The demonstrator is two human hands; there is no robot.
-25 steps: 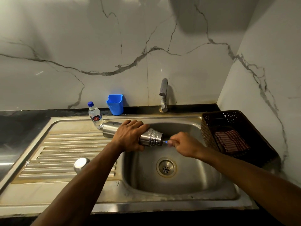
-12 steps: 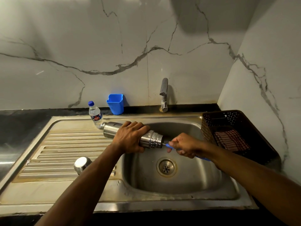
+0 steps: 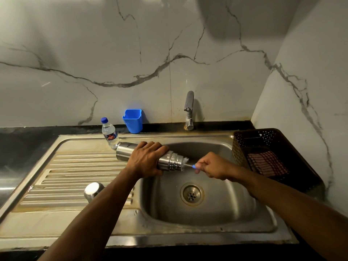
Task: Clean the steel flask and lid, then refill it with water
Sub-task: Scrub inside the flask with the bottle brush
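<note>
My left hand (image 3: 146,160) grips the steel flask (image 3: 170,162) around its middle and holds it on its side over the sink basin (image 3: 216,210), mouth pointing right. My right hand (image 3: 211,165) holds the blue handle of a bottle brush (image 3: 188,163). White bristles stick out at the flask's mouth; the rest of the brush head is hidden inside. The round steel lid (image 3: 93,189) stands on the ribbed drainboard (image 3: 62,178), left of my forearm.
A small plastic water bottle (image 3: 109,133) and a blue cup (image 3: 133,121) stand at the back of the sink. The tap (image 3: 189,110) is behind the basin, with no water running. A dark basket (image 3: 273,147) with a checked cloth (image 3: 267,163) sits at right.
My right hand has drawn the brush back out to the right, so white bristles now show at the flask's mouth. The flask and my left hand stay in about the same place.
</note>
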